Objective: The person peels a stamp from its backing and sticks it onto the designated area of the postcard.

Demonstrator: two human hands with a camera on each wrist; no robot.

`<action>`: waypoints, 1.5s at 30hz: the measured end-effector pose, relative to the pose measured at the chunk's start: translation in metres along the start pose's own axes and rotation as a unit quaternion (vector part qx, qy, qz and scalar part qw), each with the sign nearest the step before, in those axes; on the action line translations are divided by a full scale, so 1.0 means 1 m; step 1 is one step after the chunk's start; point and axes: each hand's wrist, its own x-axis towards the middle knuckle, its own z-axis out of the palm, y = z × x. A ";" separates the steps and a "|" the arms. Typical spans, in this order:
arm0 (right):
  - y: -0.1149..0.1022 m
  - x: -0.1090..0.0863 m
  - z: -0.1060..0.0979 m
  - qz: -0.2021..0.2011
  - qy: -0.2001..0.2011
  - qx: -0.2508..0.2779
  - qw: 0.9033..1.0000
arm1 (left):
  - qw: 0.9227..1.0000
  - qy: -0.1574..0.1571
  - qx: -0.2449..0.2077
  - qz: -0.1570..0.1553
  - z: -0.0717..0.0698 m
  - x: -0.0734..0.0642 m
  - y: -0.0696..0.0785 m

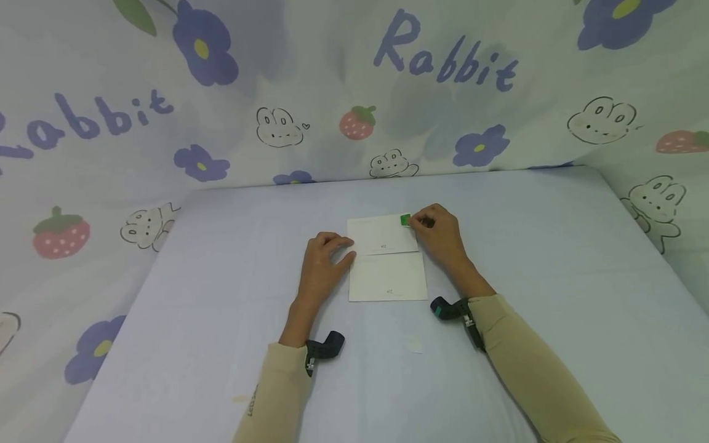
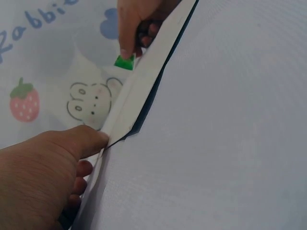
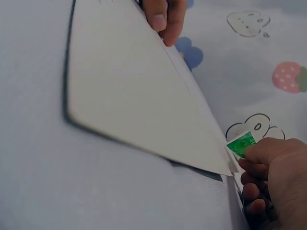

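The upper card [image 1: 373, 234] and lower card [image 1: 386, 277] are plain cream, each with a small dark mark near its bottom edge. The sticker [image 3: 243, 143] is bright green with a fainter printed design and a white border. The counter [image 1: 183, 320] is white with a faint lavender tint. A white fabric backdrop [image 1: 327, 55] bears purple "Rabbit" lettering [image 1: 450, 60], purple flowers [image 1: 218, 40] with yellow centres, white-dotted red strawberries [image 1: 357, 126] with green tops, and black-outlined bunnies [image 1: 279, 132]. The sleeves [image 1: 279, 387] are tan; the wrist cameras [image 1: 332, 344] are black, the right showing a teal patch.
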 end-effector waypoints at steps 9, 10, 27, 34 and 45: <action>0.000 0.001 0.003 -0.003 -0.004 -0.044 0.999 | 1.000 0.001 0.006 -0.004 0.000 -0.001 0.000; 0.000 0.001 0.003 -0.005 -0.005 -0.047 0.999 | 1.000 0.002 0.005 -0.003 0.000 -0.001 0.000; -0.006 0.000 0.004 -0.001 -0.027 -0.094 0.995 | 1.000 0.007 0.003 0.008 0.001 0.000 0.000; -0.002 -0.002 0.004 -0.055 0.011 -0.067 0.996 | 1.000 0.002 0.012 -0.002 0.001 -0.001 0.000; -0.004 -0.005 0.001 -0.104 0.010 -0.048 0.993 | 1.000 0.006 0.007 0.009 0.000 0.000 0.000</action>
